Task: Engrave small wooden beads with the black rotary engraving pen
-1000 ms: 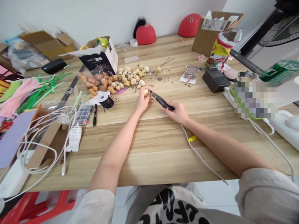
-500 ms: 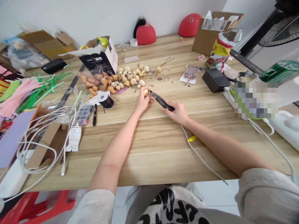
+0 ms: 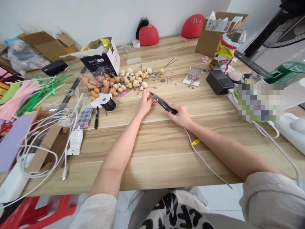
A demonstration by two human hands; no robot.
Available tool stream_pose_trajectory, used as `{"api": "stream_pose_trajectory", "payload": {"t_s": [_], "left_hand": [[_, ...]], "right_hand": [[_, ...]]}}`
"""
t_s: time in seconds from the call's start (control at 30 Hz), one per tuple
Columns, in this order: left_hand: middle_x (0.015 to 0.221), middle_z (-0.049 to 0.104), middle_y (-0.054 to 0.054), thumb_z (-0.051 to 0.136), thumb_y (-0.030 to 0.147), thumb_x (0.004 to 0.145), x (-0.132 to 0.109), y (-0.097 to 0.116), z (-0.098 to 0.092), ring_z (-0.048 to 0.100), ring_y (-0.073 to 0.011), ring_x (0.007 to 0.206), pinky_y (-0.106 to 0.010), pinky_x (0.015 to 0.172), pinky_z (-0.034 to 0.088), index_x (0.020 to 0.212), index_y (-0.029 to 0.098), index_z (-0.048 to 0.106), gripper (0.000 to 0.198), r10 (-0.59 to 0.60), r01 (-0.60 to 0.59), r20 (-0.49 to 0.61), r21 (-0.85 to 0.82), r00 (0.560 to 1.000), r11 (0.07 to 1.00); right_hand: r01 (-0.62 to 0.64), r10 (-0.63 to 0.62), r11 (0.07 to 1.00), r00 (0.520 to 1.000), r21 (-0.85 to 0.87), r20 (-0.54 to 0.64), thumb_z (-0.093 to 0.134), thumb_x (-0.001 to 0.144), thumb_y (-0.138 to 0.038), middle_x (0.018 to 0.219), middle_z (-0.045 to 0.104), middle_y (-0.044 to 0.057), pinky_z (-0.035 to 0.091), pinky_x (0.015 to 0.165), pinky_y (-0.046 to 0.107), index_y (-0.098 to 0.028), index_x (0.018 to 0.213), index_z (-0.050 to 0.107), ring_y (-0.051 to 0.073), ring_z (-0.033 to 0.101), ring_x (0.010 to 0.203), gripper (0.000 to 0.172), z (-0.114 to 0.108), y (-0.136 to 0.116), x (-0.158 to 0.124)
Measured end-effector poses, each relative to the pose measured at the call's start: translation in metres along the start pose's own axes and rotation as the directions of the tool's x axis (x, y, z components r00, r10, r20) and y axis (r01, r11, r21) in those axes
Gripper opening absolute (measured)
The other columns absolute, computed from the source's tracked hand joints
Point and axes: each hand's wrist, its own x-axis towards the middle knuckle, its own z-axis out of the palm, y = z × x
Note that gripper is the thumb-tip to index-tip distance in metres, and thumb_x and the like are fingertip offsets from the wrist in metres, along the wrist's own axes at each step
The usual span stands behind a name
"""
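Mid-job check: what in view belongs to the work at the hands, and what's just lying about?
Belongs to the job:
- pale round piece, held in the left hand
- black handheld tool, held in the right hand
- probably the similar pale pieces beyond

Apparently lying about:
- black marker
- spool of black cord
- red-and-yellow bag
- green bottle

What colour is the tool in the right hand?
The tool is mostly black, shown best in the head view.
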Motion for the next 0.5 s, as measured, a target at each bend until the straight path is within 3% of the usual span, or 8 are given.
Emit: {"api": "stream_pose_trajectory", "payload": {"t_s": [0.1, 0.2, 0.5], "left_hand": [[0.093, 0.066, -0.001, 0.066, 0.041, 0.088, -0.0002, 0.0014, 0.0004, 0.065, -0.0082, 0.065, -0.020, 0.059, 0.055, 0.116, 0.025, 0.050, 0.036, -0.056, 0.056, -0.020, -0.039, 0.998, 0.998], [0.088, 0.064, 0.001, 0.070, 0.040, 0.085, -0.0001, 0.0019, 0.0003, 0.063, -0.0080, 0.064, -0.020, 0.058, 0.054, 0.112, 0.024, 0.052, 0.035, -0.044, 0.043, -0.026, -0.029, 0.999, 0.999], [0.096, 0.066, -0.002, 0.066, 0.037, 0.088, -0.0007, 0.0033, -0.0005, 0.065, -0.0081, 0.066, -0.021, 0.060, 0.056, 0.112, 0.025, 0.048, 0.032, -0.058, 0.058, -0.001, -0.045, 0.998, 0.997]], "right_hand": [[0.004, -0.004, 1.000, 1.000, -0.002, -0.002, 0.065, 0.078, -0.025, 0.123, 0.074, 0.007, 0.057, 0.092, 0.034, -0.016, 0.125, 0.073, 0.032, 0.072, 0.109, 0.048, 0.0000, -0.0002, -0.0002], [0.030, -0.030, 1.000, 0.999, -0.006, 0.028, 0.065, 0.079, -0.027, 0.121, 0.075, 0.007, 0.057, 0.092, 0.035, -0.016, 0.127, 0.072, 0.031, 0.073, 0.106, 0.049, 0.0001, -0.0010, -0.0005], [-0.005, 0.005, 1.000, 1.000, -0.006, 0.000, 0.065, 0.079, -0.025, 0.129, 0.070, 0.006, 0.056, 0.093, 0.034, -0.017, 0.127, 0.072, 0.030, 0.071, 0.110, 0.049, 0.0000, 0.0001, -0.0004]]}}
